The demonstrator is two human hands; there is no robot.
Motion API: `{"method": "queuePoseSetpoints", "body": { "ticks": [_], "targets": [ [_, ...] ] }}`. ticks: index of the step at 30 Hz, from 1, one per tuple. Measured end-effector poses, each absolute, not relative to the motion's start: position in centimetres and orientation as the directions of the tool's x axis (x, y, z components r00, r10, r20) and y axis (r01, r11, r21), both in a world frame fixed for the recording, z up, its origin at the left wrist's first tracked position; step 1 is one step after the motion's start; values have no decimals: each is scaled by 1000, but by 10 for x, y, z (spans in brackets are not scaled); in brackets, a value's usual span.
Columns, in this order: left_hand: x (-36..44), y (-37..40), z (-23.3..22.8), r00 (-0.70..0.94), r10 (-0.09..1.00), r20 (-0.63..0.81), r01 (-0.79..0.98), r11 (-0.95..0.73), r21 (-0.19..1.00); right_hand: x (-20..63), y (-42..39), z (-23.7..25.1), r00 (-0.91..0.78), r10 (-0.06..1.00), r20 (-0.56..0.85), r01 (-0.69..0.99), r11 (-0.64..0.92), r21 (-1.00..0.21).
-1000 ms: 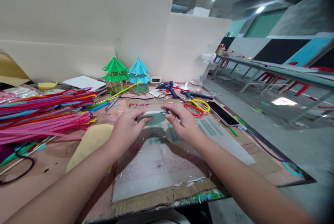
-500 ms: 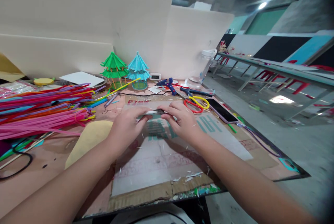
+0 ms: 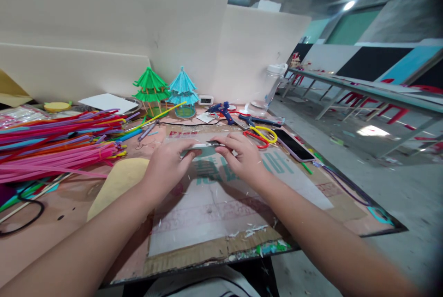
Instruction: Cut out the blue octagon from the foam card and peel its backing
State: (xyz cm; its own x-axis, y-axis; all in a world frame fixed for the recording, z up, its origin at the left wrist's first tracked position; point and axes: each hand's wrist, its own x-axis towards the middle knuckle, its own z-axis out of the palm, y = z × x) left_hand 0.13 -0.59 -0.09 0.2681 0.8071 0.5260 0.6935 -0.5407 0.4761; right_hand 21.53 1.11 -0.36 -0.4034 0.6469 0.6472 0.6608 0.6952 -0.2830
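My left hand [image 3: 166,164] and my right hand [image 3: 242,156] together pinch a small flat pale-green piece [image 3: 205,149], held just above a grey printed sheet [image 3: 214,204] on the cardboard mat. The left fingers grip its left end, the right fingers its right end. Much of the piece is hidden by my fingers. Small white scraps lie on the sheet under my hands.
A big pile of coloured straws [image 3: 58,147] lies at left. Green [image 3: 151,89] and blue [image 3: 183,91] paper pavilions stand at the back. A blue glue gun [image 3: 223,112], red-and-yellow scissors [image 3: 259,136], a phone [image 3: 294,146] and a clear jar [image 3: 272,87] sit on the right, near the table edge.
The pale-green piece has tilted from showing its broad face to nearly edge-on, and both hands shifted slightly away from me along the sheet.
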Motion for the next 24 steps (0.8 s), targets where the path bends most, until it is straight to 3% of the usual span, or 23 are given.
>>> {"method": "queuePoseSetpoints", "body": {
  "ticks": [6, 13, 24],
  "targets": [
    [0, -6, -3, 271, 794, 544, 716, -544, 438, 216, 12, -3, -425, 613, 666, 676, 704, -217],
    [0, -6, -4, 279, 785, 553, 711, -556, 431, 216, 14, -6, -433, 622, 653, 672, 705, -226],
    [-1, -4, -2, 272, 808, 522, 715, -533, 452, 217, 15, -4, -366, 665, 651, 640, 688, -343]
  ]
}}
